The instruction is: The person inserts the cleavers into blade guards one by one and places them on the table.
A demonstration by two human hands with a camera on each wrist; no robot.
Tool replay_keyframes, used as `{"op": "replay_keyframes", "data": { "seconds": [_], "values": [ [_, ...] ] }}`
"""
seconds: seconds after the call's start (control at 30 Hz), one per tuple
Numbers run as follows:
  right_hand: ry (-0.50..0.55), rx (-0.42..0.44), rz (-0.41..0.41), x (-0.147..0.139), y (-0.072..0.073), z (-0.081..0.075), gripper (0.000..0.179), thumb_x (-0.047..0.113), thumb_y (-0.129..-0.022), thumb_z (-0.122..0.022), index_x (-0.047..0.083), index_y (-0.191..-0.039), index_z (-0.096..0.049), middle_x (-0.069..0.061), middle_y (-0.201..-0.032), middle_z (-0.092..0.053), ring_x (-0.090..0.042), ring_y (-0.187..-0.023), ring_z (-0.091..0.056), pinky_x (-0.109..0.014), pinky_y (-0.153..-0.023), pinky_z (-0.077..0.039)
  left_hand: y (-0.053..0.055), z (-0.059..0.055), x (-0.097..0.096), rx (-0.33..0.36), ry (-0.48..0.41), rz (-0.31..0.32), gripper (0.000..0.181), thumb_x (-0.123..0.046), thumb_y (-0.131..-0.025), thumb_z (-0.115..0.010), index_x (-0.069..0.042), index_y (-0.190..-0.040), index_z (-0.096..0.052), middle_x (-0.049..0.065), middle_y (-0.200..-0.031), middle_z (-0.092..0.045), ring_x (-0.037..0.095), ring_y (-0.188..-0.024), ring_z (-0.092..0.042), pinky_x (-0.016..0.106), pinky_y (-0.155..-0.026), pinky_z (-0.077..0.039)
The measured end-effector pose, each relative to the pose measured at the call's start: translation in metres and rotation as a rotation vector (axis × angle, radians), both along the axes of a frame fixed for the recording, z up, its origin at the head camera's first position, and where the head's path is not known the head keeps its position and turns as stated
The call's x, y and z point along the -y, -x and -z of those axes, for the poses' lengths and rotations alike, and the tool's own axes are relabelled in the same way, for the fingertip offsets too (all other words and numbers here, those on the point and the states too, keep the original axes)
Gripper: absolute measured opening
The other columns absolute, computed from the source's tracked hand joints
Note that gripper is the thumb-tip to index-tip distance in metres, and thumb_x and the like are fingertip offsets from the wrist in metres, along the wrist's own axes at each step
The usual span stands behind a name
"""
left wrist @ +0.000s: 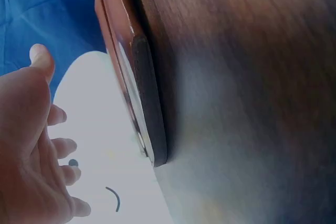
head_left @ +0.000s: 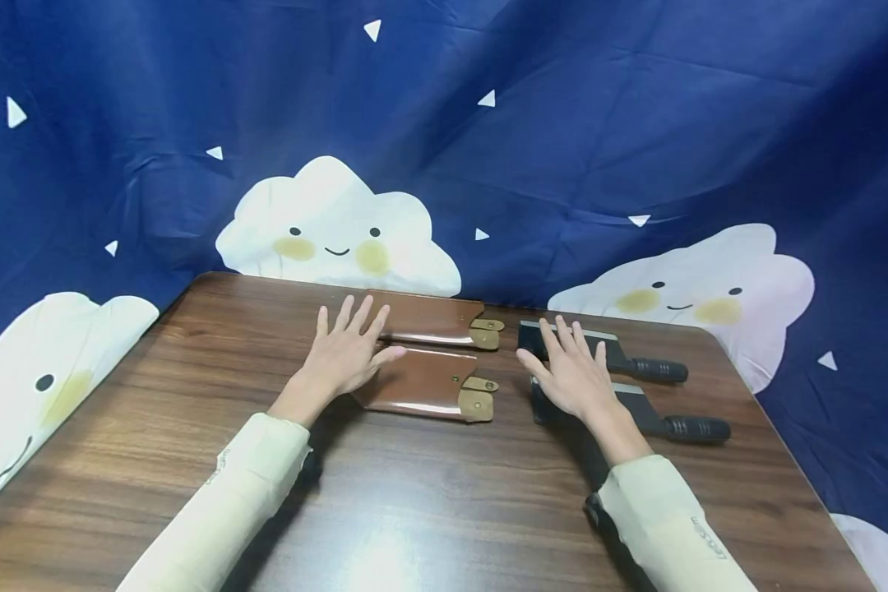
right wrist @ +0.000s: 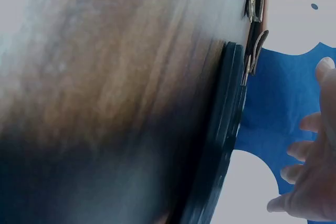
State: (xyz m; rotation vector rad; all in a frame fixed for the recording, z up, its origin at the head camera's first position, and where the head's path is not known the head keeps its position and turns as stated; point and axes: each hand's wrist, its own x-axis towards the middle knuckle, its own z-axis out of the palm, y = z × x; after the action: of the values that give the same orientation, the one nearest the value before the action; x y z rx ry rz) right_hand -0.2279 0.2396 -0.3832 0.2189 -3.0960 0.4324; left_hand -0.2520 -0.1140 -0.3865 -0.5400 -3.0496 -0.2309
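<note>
Two brown leather sheaths lie on the table, one behind the other: a far sheath (head_left: 444,319) and a near sheath (head_left: 422,382), each with tan snap straps at its right end. My left hand (head_left: 344,349), fingers spread, is over their left ends; the left wrist view shows it apart from a sheath (left wrist: 118,40). To the right lie two cleavers with dark broad blades, pale edges and black handles, a far cleaver (head_left: 659,369) and a near cleaver (head_left: 699,428). Above their blades my right hand (head_left: 573,378) is held with fingers extended, gripping nothing.
The brown wood-grain table (head_left: 429,501) has rounded far corners. Right behind it hangs a blue cloth (head_left: 533,148) printed with white clouds and small triangles. The cleaver handles point towards the table's right edge.
</note>
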Motion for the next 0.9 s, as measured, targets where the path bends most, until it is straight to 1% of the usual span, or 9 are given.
{"op": "replay_keyframes", "data": {
  "seconds": [0.17,0.27,0.37,0.57,0.7,0.8,0.9],
  "values": [
    [0.009,0.015,-0.008,-0.002,0.005,-0.002,0.092,0.074,-0.099,-0.024,0.01,-0.164,-0.015,-0.019,-0.168,-0.005,-0.041,-0.153,0.005,-0.071,-0.112,0.007,0.008,0.001,0.002,0.0,-0.008,0.009,0.082,-0.067,-0.102,-0.034,-0.016,-0.164,-0.018,0.015,-0.168,-0.01,0.04,-0.153,-0.001,0.071,-0.114,0.001],
    [0.013,0.022,-0.004,-0.004,0.006,-0.005,0.092,0.074,-0.099,-0.026,0.011,-0.164,-0.015,-0.017,-0.168,-0.005,-0.04,-0.153,0.005,-0.071,-0.112,0.007,0.012,0.001,0.003,0.001,-0.003,0.018,0.082,-0.067,-0.101,-0.035,-0.016,-0.164,-0.019,0.015,-0.168,-0.011,0.04,-0.153,-0.001,0.071,-0.114,0.002],
    [0.023,0.031,-0.004,-0.008,0.006,-0.008,0.09,0.072,-0.1,-0.031,0.009,-0.163,-0.018,-0.019,-0.168,-0.008,-0.042,-0.153,0.003,-0.071,-0.112,0.005,0.015,0.0,0.004,0.016,0.001,0.026,0.085,-0.07,-0.1,-0.035,-0.018,-0.164,-0.018,0.014,-0.168,-0.01,0.038,-0.154,-0.001,0.07,-0.114,0.002],
    [0.026,0.027,-0.032,-0.017,0.007,-0.011,0.087,0.066,-0.101,-0.041,0.003,-0.159,-0.029,-0.026,-0.163,-0.021,-0.047,-0.151,-0.011,-0.072,-0.113,-0.007,0.024,0.005,0.004,0.03,0.001,0.071,0.09,-0.074,-0.097,-0.038,-0.017,-0.164,-0.018,0.014,-0.168,-0.011,0.037,-0.154,0.0,0.069,-0.115,0.001],
    [0.015,-0.017,-0.062,-0.026,0.009,-0.011,0.083,0.061,-0.101,-0.048,0.0,-0.156,-0.035,-0.028,-0.158,-0.031,-0.048,-0.147,-0.023,-0.069,-0.112,-0.019,0.029,0.006,0.004,0.032,-0.008,0.107,0.09,-0.074,-0.097,-0.039,-0.017,-0.164,-0.018,0.013,-0.168,-0.012,0.035,-0.154,0.0,0.067,-0.116,0.001],
    [-0.008,-0.059,-0.075,-0.036,0.01,-0.01,0.08,0.058,-0.101,-0.052,-0.002,-0.152,-0.041,-0.029,-0.153,-0.04,-0.05,-0.141,-0.034,-0.068,-0.109,-0.027,0.033,0.005,0.005,0.036,-0.026,0.14,0.09,-0.072,-0.097,-0.042,-0.017,-0.164,-0.017,0.015,-0.168,-0.013,0.035,-0.154,0.001,0.065,-0.117,0.001],
    [-0.032,-0.086,-0.076,-0.045,0.009,-0.009,0.077,0.057,-0.1,-0.055,-0.002,-0.148,-0.047,-0.029,-0.148,-0.046,-0.05,-0.135,-0.041,-0.069,-0.106,-0.031,0.037,0.005,0.006,0.052,-0.035,0.173,0.091,-0.071,-0.097,-0.043,-0.018,-0.165,-0.014,0.015,-0.168,-0.012,0.034,-0.154,0.002,0.061,-0.119,0.001]
  ]
}}
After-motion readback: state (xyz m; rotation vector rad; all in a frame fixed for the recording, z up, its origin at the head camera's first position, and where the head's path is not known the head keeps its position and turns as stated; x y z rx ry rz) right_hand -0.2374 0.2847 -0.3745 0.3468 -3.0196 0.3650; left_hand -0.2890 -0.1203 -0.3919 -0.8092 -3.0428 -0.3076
